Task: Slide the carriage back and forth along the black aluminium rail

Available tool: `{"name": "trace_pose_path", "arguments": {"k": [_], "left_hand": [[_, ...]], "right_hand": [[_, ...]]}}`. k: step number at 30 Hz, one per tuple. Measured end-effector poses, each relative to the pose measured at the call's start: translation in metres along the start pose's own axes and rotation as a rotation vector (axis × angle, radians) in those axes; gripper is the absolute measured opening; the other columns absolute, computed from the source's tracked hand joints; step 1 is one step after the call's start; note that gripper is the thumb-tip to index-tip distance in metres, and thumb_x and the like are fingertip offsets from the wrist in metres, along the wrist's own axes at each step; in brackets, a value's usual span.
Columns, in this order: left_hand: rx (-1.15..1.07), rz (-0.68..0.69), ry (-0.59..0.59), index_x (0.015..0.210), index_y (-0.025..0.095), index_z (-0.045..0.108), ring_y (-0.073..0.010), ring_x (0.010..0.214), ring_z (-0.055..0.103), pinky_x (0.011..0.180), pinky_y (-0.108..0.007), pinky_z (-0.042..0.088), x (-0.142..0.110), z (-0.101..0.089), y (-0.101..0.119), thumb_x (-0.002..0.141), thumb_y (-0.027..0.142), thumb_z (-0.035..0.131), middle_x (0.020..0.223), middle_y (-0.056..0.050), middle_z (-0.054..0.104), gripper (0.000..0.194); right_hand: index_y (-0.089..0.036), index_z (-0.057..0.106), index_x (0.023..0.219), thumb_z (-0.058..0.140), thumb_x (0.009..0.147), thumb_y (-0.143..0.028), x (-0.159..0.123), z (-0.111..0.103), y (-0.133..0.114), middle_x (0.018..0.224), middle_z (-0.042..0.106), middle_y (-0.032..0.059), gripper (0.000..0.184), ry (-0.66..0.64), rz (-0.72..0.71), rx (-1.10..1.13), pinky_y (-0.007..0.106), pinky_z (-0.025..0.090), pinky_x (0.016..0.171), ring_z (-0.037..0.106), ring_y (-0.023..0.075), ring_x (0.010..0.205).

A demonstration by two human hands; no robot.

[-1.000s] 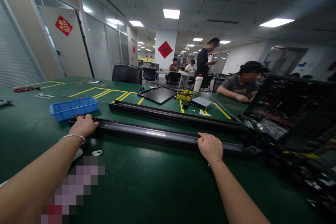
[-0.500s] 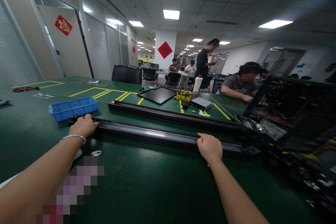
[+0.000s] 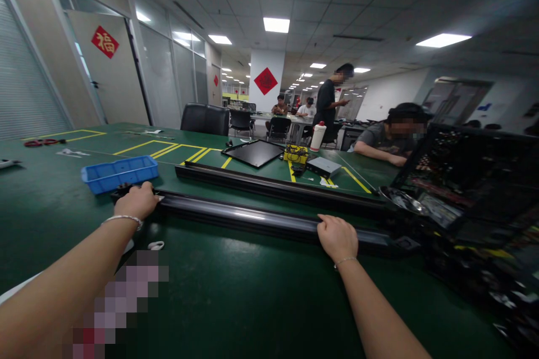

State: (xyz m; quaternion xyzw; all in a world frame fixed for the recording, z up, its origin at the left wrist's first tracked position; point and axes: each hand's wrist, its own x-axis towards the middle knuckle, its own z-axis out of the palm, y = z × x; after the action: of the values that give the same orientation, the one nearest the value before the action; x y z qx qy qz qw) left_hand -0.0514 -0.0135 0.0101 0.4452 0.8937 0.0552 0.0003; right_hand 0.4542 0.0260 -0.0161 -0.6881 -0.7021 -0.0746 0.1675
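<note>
A long black metal profile (image 3: 244, 217) lies crosswise on the green table (image 3: 252, 303) in front of me. My left hand (image 3: 137, 201) is closed around it near its left end, where a dark fitting sticks out past the knuckles. Towards the right end my right hand (image 3: 338, 235) grips the same profile from above, its fingertips hidden behind the far side. A second black profile (image 3: 269, 185) rests just beyond, roughly parallel. The blue plastic bin (image 3: 122, 174) stands close behind my left hand.
Dark electronic equipment (image 3: 475, 179) fills the right side, with a metal dish (image 3: 402, 200) beside it. Farther back are a black panel (image 3: 255, 153), a grey box (image 3: 323, 166), a yellow box with cables (image 3: 295, 153) and a white bottle (image 3: 318, 136). A person (image 3: 391, 134) sits across the table.
The view has shifted very slightly. My left hand has turned a little at the wrist on the profile; the right hand and the profile look unchanged.
</note>
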Motion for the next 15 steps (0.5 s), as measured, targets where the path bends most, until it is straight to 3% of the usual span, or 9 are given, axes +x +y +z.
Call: {"name": "trace_pose_path", "arguments": {"k": [15], "left_hand": [[0.062, 0.058, 0.010, 0.112, 0.013, 0.047, -0.0321, 0.097, 0.059, 0.075, -0.039, 0.046, 0.0028, -0.0011, -0.0005, 0.083, 0.040, 0.031, 0.107, -0.022, 0.059, 0.042]], "right_hand": [[-0.024, 0.065, 0.109, 0.033, 0.082, -0.025, -0.0001, 0.0014, 0.0002, 0.115, 0.064, 0.0010, 0.042, 0.002, 0.000, 0.018, 0.033, 0.034, 0.092, 0.054, 0.0171, 0.107]]}}
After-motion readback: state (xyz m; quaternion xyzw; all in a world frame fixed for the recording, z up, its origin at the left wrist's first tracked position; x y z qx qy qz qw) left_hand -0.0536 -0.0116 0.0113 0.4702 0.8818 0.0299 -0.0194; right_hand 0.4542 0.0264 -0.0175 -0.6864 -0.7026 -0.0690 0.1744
